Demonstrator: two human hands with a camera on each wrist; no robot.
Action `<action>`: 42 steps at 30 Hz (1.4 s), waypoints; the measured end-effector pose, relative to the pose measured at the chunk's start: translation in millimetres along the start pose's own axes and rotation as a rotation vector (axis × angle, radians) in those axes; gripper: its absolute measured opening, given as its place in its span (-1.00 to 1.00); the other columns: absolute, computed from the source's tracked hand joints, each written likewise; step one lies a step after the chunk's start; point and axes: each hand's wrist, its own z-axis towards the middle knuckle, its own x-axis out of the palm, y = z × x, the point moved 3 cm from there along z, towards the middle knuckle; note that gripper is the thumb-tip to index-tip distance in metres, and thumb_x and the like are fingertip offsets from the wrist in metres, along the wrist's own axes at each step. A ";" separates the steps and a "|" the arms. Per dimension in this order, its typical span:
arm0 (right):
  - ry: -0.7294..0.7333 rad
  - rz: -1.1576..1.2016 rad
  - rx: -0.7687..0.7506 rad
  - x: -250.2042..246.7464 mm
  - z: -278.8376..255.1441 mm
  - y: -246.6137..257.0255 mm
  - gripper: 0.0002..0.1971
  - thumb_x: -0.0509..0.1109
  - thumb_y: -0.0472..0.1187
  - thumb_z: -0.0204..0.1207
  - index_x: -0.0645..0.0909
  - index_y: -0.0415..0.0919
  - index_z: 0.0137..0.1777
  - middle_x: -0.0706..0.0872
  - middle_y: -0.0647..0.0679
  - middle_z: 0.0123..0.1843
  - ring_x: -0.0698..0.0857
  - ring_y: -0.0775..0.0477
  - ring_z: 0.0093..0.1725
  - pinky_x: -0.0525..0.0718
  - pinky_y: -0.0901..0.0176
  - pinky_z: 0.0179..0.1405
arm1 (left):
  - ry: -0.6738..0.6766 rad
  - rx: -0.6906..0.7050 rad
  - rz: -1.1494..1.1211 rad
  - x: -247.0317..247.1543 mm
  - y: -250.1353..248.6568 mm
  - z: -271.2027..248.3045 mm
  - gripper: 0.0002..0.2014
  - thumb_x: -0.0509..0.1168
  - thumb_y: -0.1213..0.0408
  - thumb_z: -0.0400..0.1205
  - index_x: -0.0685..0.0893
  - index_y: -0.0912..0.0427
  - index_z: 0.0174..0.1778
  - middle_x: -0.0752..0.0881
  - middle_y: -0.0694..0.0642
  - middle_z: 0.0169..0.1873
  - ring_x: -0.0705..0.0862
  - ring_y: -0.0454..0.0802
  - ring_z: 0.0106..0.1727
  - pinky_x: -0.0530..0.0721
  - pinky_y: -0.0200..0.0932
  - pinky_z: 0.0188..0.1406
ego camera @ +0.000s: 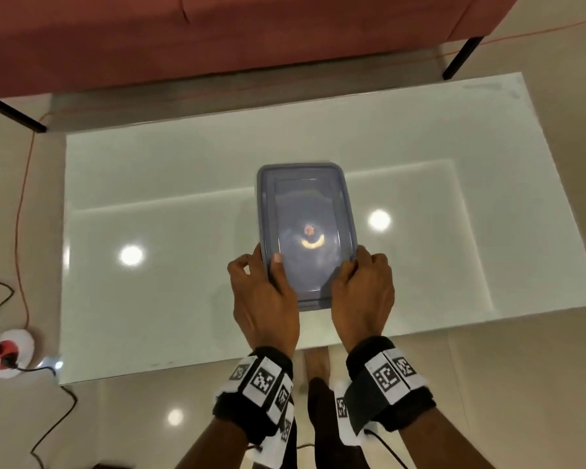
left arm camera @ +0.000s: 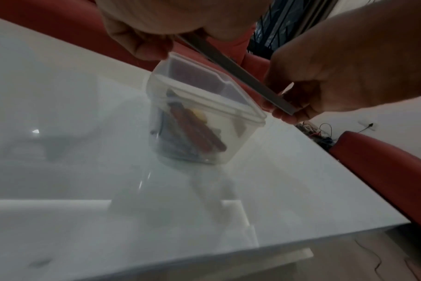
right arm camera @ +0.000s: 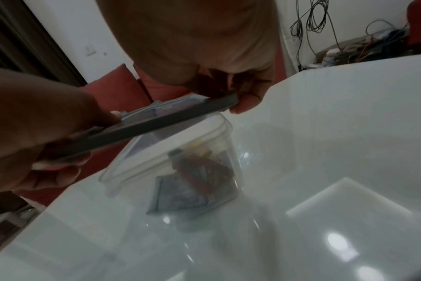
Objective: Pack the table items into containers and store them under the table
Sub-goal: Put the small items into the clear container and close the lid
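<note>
A grey-blue rectangular lid (ego camera: 307,211) is gripped at its near end by both hands, the left hand (ego camera: 268,269) on its left edge and the right hand (ego camera: 357,269) on its right. Under it, a clear plastic container (left arm camera: 199,121) stands on the white glass table (ego camera: 149,198). The wrist views show the lid (right arm camera: 156,123) tilted a little above the container's rim (right arm camera: 171,152), with a gap at the near side. Inside the container (right arm camera: 195,180) lie red-handled items, something yellow and a flat blue-grey piece. From the head view the lid hides the container.
A red sofa (ego camera: 217,35) runs along the table's far side. On the floor at left lie an orange cable and a red-and-white power socket (ego camera: 9,353). A tangle of wires (right arm camera: 363,49) sits beyond the table. The person's foot (ego camera: 317,363) shows below the near edge.
</note>
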 end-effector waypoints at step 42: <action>0.218 0.011 -0.308 44.8 43.7 36.6 -0.15 0.09 0.26 0.64 -0.19 -0.23 0.69 0.48 -0.22 0.21 0.56 -0.01 -0.37 0.62 0.17 -0.55 | 0.179 0.197 0.230 22.1 3.1 70.5 -0.30 -0.01 -0.13 0.72 -0.07 0.08 0.71 -0.10 -0.07 0.72 0.62 0.06 0.30 0.69 -0.04 0.02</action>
